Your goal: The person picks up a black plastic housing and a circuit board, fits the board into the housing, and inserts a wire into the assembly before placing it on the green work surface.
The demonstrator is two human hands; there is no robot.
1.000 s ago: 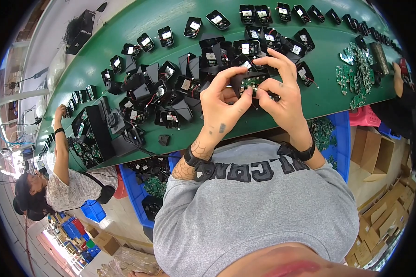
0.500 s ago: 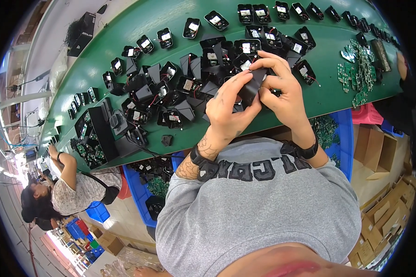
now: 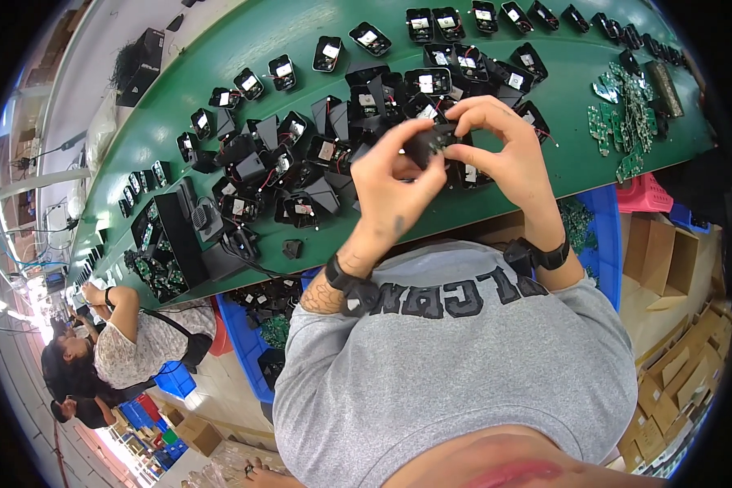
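Observation:
Above the near edge of the green table [image 3: 496,207], my left hand [image 3: 394,185] grips a small black plastic housing [image 3: 420,148] between thumb and fingers. The thumb and fingertips of my right hand [image 3: 514,159] close on the housing's right side, where small, blurred parts show; I cannot make out their kind. Behind both hands lies a loose pile of open black housings [image 3: 302,210] with white labels, circuit parts and red wires inside. Wedge-shaped black covers [image 3: 324,195] are mixed in among them.
Open housings [image 3: 328,54] line the table's far side. Green circuit boards [image 3: 626,122] are heaped at right. A black box [image 3: 179,244] of boards stands at left. Blue bins [image 3: 606,244] flank me below the table edge. Another person [image 3: 142,342] works at far left.
The housing has turned and moved slightly left and down in my left hand. My right hand has shifted a little right, its fingers now at the housing's right end.

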